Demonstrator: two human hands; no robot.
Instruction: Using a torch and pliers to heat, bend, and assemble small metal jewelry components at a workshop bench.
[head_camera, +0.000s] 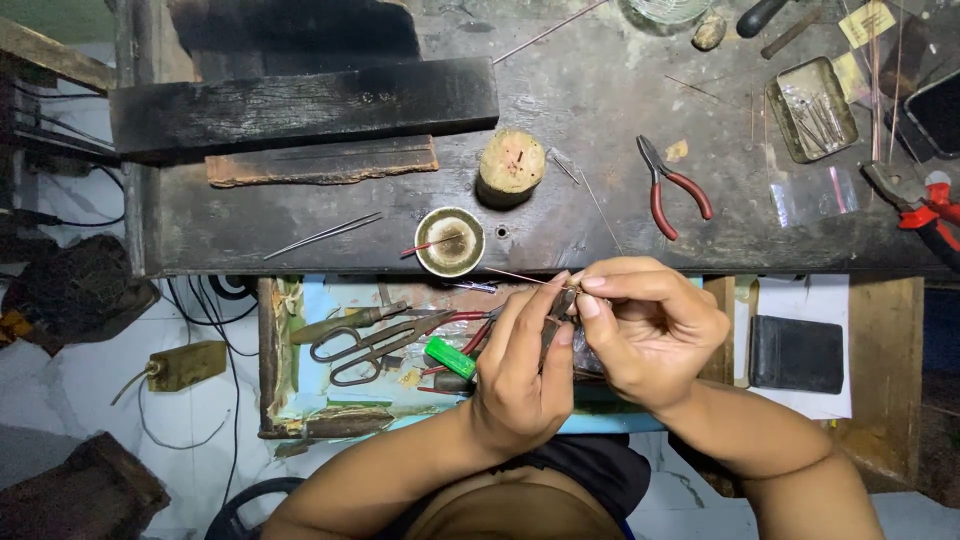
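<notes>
Both hands work a thin wire (520, 277) just below the table (560, 90) edge: left hand (520, 370) clenched around a small tool, right hand (650, 335) pinching the wire's end.

My counter (600, 90) is dark, worn and scratched. On it, far left, lies a blackened wooden block (300, 105), with a thinner reddish slab (320, 162) just near of it. Near the front edge sit tweezers (322, 236) and a small round metal dish (449, 241), with a short wooden stump (511, 162) just beyond the dish. Further right lie red-handled pliers (672, 187), a shallow metal tin (811, 109) of thin pins, and a second red-handled tool (920, 205) at the right edge.
</notes>
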